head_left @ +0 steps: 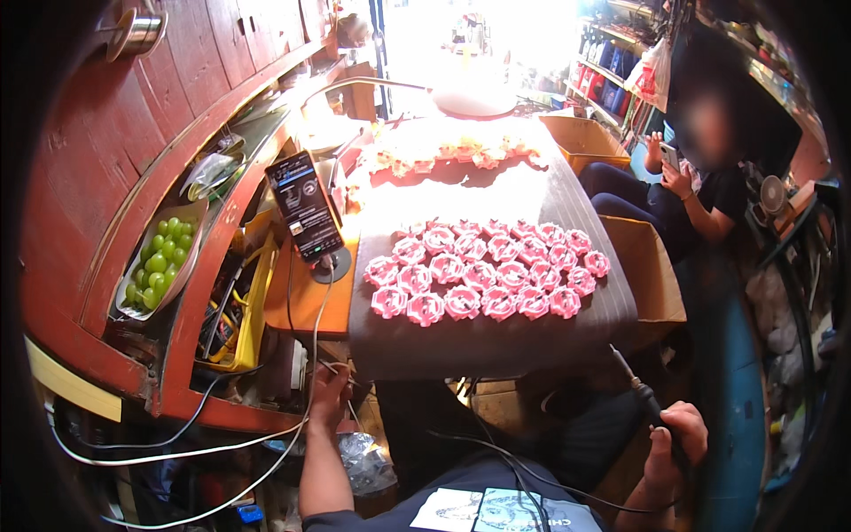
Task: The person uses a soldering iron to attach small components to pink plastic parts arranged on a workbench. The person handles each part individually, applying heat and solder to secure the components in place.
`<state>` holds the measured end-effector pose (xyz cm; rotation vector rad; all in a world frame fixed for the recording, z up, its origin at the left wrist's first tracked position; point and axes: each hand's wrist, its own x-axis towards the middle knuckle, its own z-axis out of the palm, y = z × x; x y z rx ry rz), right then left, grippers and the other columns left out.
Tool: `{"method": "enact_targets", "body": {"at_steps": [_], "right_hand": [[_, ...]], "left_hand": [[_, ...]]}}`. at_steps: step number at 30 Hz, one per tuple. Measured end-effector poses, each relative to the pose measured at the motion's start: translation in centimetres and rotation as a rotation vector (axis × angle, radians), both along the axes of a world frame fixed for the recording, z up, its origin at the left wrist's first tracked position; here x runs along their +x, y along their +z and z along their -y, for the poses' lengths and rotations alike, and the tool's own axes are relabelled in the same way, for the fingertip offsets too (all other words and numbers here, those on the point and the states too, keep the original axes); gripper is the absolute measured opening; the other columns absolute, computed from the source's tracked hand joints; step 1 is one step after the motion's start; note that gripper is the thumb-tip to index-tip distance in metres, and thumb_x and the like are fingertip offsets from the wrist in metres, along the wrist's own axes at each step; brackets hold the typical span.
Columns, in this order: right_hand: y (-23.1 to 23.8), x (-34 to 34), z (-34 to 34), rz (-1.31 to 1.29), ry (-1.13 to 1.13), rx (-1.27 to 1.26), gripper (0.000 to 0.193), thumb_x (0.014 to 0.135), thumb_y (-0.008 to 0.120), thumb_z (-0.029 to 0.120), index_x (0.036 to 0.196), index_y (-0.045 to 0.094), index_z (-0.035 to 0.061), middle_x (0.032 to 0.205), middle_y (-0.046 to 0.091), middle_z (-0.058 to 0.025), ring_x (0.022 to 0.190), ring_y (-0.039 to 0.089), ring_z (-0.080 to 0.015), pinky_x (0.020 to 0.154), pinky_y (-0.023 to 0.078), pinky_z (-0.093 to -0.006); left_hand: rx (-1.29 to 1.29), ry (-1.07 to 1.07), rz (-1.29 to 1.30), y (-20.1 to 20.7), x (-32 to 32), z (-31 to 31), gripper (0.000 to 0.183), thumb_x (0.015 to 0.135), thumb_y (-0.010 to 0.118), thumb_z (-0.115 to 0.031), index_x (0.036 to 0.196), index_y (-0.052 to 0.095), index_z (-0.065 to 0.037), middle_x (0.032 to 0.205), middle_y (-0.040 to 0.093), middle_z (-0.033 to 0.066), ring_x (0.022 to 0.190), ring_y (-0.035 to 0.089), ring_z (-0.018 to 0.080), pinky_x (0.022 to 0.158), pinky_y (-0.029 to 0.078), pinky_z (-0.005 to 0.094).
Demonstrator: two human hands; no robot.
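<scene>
My right hand [681, 436] is wrapped round the dark handle of a soldering iron [645, 399], its metal tip pointing up and left, off the table's near right corner. Low beside the table's near left corner is my left hand [330, 388], fingers curled in; what they hold, if anything, I cannot make out. A pale cable passes close by it. Several pink flower-shaped pieces [479, 275] with dark marks in their middles lie in rows on the dark mat [487, 344]. Farther back, more such pieces [461, 156] sit in strong light, partly washed out.
A phone [304, 206] leans on a stand, a cable running from it. Left are a tray of green grapes [160, 264], a yellow bin [257, 310] of tools and a wire spool [138, 35]. Cardboard boxes [651, 275] flank the right side, where a seated person [709, 177] holds a phone.
</scene>
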<state>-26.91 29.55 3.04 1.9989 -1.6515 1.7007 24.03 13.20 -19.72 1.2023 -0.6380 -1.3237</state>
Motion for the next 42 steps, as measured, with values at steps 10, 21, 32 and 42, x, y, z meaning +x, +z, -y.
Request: {"method": "enact_targets", "body": {"at_steps": [10,21,32,42], "right_hand": [[-4.8,-6.2,12.2,0.203,0.119,-0.124,0.032,0.104,0.070,0.015,0.130,0.065,-0.0024,0.117,0.067,-0.0193,0.088,0.068,-0.0211,0.078,0.058,-0.0336],[-6.5,-7.9,20.8,-0.056,0.052,0.074,0.034,0.086,0.076,-0.004,0.118,0.066,0.0033,0.092,0.070,-0.0137,0.075,0.068,-0.0276,0.068,0.054,-0.0370],[-6.5,-7.0,24.5,-0.173,0.055,0.170,0.044,0.081,0.076,-0.005,0.121,0.061,0.0038,0.091,0.064,-0.0176,0.081,0.063,-0.0395,0.072,0.051,-0.0486],[-6.4,-6.7,25.5,-0.300,0.105,0.122,0.036,0.084,0.063,-0.003,0.118,0.061,0.0049,0.082,0.055,-0.0160,0.073,0.058,-0.0396,0.064,0.046,-0.0518]], "left_hand": [[0.112,0.175,0.159,-2.3,2.1,-2.4,0.006,0.096,0.079,-0.012,0.096,0.073,-0.011,0.079,0.068,-0.0036,0.065,0.063,0.0100,0.059,0.051,0.0270],[0.260,-0.105,1.248,3.2,-2.1,-2.6,0.056,0.094,0.083,-0.034,0.130,0.064,0.003,0.104,0.077,0.0205,0.097,0.075,0.0336,0.085,0.057,0.0443],[-0.310,-0.657,0.933,23.0,-18.9,1.2,0.021,0.084,0.081,-0.001,0.103,0.073,0.001,0.091,0.071,0.0131,0.080,0.072,0.0314,0.073,0.057,0.0378],[-1.155,-0.685,0.915,20.6,-33.4,7.1,0.026,0.083,0.081,0.000,0.107,0.073,-0.004,0.108,0.071,0.0107,0.094,0.071,0.0308,0.083,0.057,0.0408]]}}
